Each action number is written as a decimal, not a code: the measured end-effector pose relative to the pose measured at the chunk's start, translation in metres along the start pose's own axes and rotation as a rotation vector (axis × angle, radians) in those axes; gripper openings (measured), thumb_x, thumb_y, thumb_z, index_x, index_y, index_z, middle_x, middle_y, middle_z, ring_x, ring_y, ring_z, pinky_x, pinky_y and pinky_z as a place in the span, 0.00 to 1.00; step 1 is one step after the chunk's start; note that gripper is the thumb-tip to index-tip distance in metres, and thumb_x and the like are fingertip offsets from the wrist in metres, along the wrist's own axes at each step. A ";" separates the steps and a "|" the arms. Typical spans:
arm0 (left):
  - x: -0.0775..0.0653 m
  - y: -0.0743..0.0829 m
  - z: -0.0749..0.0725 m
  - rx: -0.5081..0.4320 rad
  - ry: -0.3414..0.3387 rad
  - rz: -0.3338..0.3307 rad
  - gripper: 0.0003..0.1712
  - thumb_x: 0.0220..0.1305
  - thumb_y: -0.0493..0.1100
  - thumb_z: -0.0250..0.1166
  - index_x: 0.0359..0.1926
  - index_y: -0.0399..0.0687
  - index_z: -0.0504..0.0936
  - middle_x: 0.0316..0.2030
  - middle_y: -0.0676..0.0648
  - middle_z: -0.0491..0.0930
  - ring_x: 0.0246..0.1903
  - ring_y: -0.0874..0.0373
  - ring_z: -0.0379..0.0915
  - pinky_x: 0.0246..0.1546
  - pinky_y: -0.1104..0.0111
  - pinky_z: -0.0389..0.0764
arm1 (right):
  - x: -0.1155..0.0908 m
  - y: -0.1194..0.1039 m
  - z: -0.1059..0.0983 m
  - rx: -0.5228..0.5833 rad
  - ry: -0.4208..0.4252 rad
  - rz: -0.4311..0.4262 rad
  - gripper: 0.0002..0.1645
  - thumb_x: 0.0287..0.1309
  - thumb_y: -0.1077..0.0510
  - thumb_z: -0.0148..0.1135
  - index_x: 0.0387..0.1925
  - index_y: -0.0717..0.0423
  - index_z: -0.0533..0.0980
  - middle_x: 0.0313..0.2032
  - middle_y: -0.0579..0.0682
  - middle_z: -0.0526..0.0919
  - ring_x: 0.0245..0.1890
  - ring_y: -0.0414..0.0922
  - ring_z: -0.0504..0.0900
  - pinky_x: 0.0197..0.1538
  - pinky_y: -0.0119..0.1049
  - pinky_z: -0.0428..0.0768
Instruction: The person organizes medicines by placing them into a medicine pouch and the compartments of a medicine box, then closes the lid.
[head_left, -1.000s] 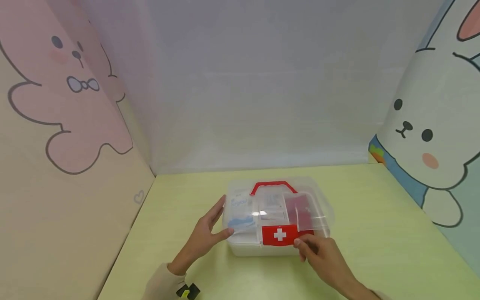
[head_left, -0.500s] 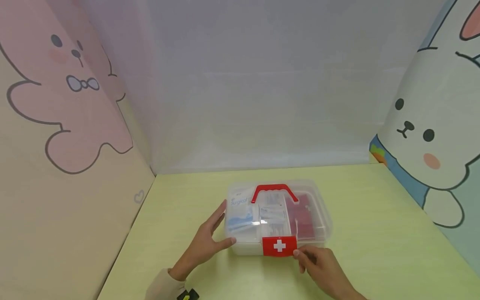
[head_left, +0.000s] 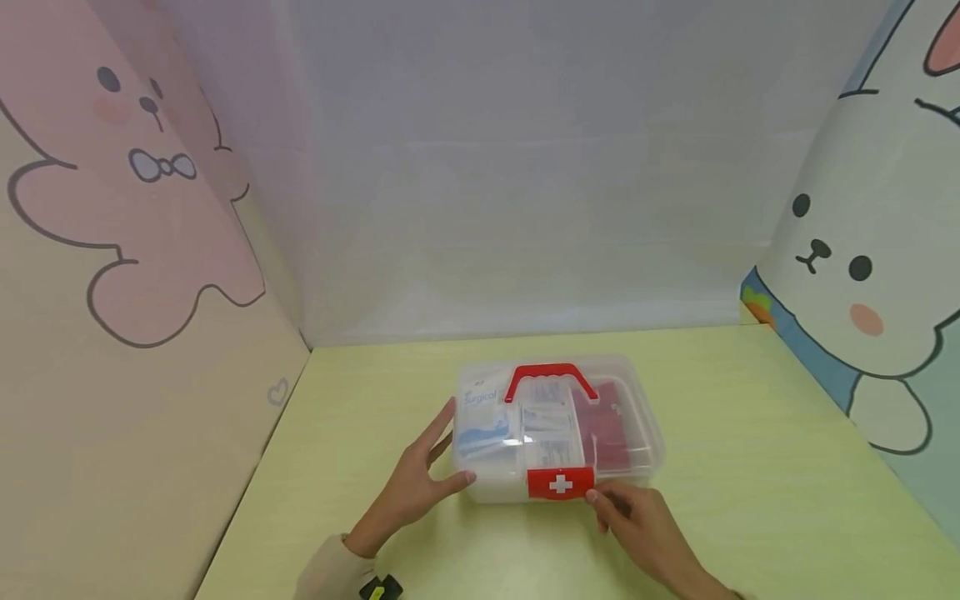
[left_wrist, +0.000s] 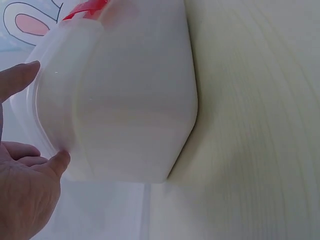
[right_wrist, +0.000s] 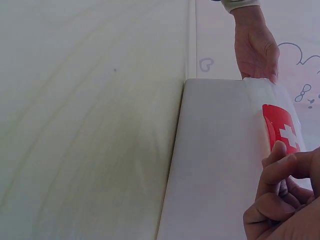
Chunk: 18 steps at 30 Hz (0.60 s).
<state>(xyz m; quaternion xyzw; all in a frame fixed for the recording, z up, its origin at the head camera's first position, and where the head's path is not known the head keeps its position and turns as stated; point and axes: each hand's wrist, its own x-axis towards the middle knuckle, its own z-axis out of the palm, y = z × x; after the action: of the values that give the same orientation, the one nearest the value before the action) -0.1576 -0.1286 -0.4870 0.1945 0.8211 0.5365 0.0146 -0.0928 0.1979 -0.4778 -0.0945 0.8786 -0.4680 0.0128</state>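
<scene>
A first aid box with a clear lid and white base stands on the table, its lid down. At its front sits a red latch with a white cross; a red handle crosses the top. My left hand rests against the box's left end, thumb at the front corner and fingers extended along the side. With thumb and curled index finger, my right hand pinches the latch's right end. In the right wrist view, the curled fingers meet the latch's edge.
Through the lid show a blue-and-white pack marked Surgical, white packets and a dark red item. The pale yellow table extends around the box. Printed cartoon panels flank it, with a pale sheet behind.
The lid's front edge, raised a second ago, has come down onto the base, and the latch moved down with it in my right hand. My left hand has stayed by the left end.
</scene>
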 end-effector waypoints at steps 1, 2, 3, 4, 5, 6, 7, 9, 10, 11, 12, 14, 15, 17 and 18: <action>0.001 0.000 0.000 -0.001 0.000 -0.002 0.58 0.54 0.54 0.74 0.77 0.67 0.47 0.78 0.55 0.47 0.71 0.45 0.60 0.65 0.52 0.66 | 0.001 0.001 0.000 0.000 0.007 -0.003 0.09 0.65 0.53 0.61 0.34 0.53 0.81 0.18 0.39 0.74 0.17 0.32 0.67 0.23 0.27 0.69; 0.002 0.000 0.001 -0.002 0.000 -0.002 0.58 0.54 0.53 0.74 0.77 0.67 0.47 0.78 0.55 0.47 0.71 0.45 0.60 0.65 0.52 0.66 | 0.002 0.002 0.000 0.000 0.012 0.001 0.09 0.65 0.52 0.61 0.34 0.53 0.81 0.18 0.39 0.74 0.17 0.32 0.67 0.23 0.27 0.69; 0.002 0.000 0.001 -0.007 0.000 -0.003 0.58 0.54 0.53 0.74 0.77 0.66 0.47 0.78 0.55 0.47 0.71 0.45 0.60 0.66 0.51 0.66 | 0.004 0.004 0.001 -0.002 0.017 0.000 0.09 0.65 0.52 0.61 0.35 0.53 0.81 0.18 0.39 0.74 0.16 0.32 0.67 0.22 0.27 0.69; 0.003 0.000 0.002 -0.008 0.002 -0.006 0.57 0.54 0.53 0.74 0.77 0.67 0.47 0.78 0.55 0.47 0.71 0.45 0.60 0.66 0.52 0.66 | 0.005 0.005 0.001 -0.004 0.023 0.007 0.09 0.65 0.52 0.61 0.34 0.52 0.81 0.17 0.39 0.74 0.16 0.32 0.66 0.22 0.27 0.68; 0.003 -0.001 0.003 -0.007 0.003 -0.010 0.57 0.54 0.53 0.74 0.77 0.67 0.47 0.78 0.56 0.47 0.71 0.45 0.60 0.66 0.52 0.66 | 0.006 0.007 0.001 -0.007 0.031 0.012 0.09 0.64 0.53 0.62 0.33 0.52 0.81 0.17 0.39 0.74 0.16 0.33 0.66 0.22 0.26 0.68; 0.004 -0.001 0.003 -0.007 0.004 -0.013 0.57 0.54 0.53 0.74 0.77 0.67 0.47 0.78 0.56 0.46 0.71 0.45 0.60 0.66 0.52 0.66 | 0.007 0.008 0.001 -0.009 0.040 0.016 0.09 0.64 0.52 0.62 0.32 0.52 0.82 0.17 0.39 0.74 0.15 0.32 0.65 0.21 0.26 0.67; 0.004 -0.001 0.003 -0.005 0.006 -0.016 0.57 0.54 0.52 0.74 0.77 0.68 0.47 0.78 0.57 0.46 0.71 0.45 0.60 0.66 0.52 0.66 | 0.007 0.009 0.002 -0.013 0.046 0.019 0.09 0.64 0.52 0.62 0.31 0.52 0.81 0.16 0.39 0.74 0.15 0.32 0.65 0.21 0.26 0.67; 0.004 -0.001 0.004 0.000 0.007 -0.023 0.57 0.54 0.52 0.74 0.77 0.68 0.47 0.78 0.57 0.46 0.71 0.45 0.60 0.66 0.52 0.66 | 0.008 0.009 0.002 -0.028 0.066 0.005 0.10 0.64 0.53 0.62 0.29 0.51 0.81 0.16 0.38 0.73 0.14 0.32 0.63 0.20 0.26 0.65; 0.004 -0.001 0.004 0.004 0.006 -0.025 0.57 0.55 0.53 0.74 0.77 0.69 0.47 0.78 0.57 0.46 0.71 0.45 0.60 0.66 0.52 0.66 | 0.007 0.008 0.001 -0.036 0.078 0.001 0.10 0.64 0.52 0.62 0.28 0.49 0.81 0.16 0.37 0.73 0.14 0.31 0.63 0.20 0.26 0.65; 0.004 -0.001 0.004 0.006 0.003 -0.027 0.57 0.55 0.53 0.74 0.77 0.69 0.46 0.78 0.57 0.46 0.71 0.46 0.60 0.66 0.52 0.66 | 0.005 0.007 0.000 -0.047 0.094 -0.018 0.10 0.64 0.53 0.63 0.27 0.48 0.80 0.16 0.36 0.73 0.14 0.31 0.63 0.19 0.26 0.65; 0.004 -0.001 0.005 0.009 0.000 -0.029 0.57 0.55 0.53 0.74 0.77 0.69 0.46 0.78 0.58 0.46 0.72 0.46 0.59 0.66 0.51 0.66 | 0.003 0.004 -0.001 -0.057 0.113 -0.041 0.09 0.63 0.53 0.63 0.26 0.46 0.80 0.16 0.35 0.73 0.15 0.30 0.63 0.19 0.26 0.65; 0.004 -0.001 0.005 0.011 -0.002 -0.030 0.57 0.55 0.54 0.74 0.77 0.69 0.46 0.77 0.58 0.46 0.71 0.46 0.59 0.66 0.51 0.66 | 0.000 0.000 -0.007 -0.085 0.188 -0.141 0.08 0.61 0.57 0.65 0.26 0.45 0.80 0.17 0.32 0.73 0.16 0.28 0.64 0.20 0.25 0.66; 0.004 -0.002 0.005 0.011 -0.001 -0.028 0.57 0.55 0.54 0.74 0.77 0.69 0.46 0.78 0.57 0.46 0.71 0.46 0.59 0.66 0.51 0.66 | -0.001 -0.002 -0.010 -0.096 0.240 -0.205 0.08 0.58 0.60 0.67 0.26 0.44 0.80 0.17 0.32 0.73 0.17 0.28 0.65 0.20 0.24 0.66; 0.004 -0.002 0.004 0.006 0.000 -0.022 0.57 0.55 0.53 0.74 0.77 0.69 0.46 0.77 0.57 0.46 0.71 0.45 0.60 0.66 0.51 0.66 | -0.002 -0.005 -0.019 -0.135 0.360 -0.334 0.10 0.51 0.66 0.71 0.27 0.47 0.81 0.20 0.34 0.75 0.20 0.28 0.66 0.23 0.21 0.66; 0.004 -0.002 0.004 0.007 0.004 -0.019 0.57 0.55 0.53 0.74 0.77 0.68 0.46 0.77 0.57 0.46 0.71 0.45 0.60 0.66 0.51 0.66 | 0.000 -0.005 -0.024 -0.163 0.421 -0.381 0.12 0.47 0.67 0.73 0.30 0.49 0.81 0.23 0.36 0.77 0.23 0.28 0.67 0.25 0.20 0.67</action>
<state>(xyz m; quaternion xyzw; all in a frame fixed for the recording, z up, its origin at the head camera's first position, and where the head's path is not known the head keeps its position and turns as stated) -0.1610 -0.1243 -0.4898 0.1856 0.8247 0.5340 0.0176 -0.0943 0.2150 -0.4605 -0.1595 0.8630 -0.3992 -0.2654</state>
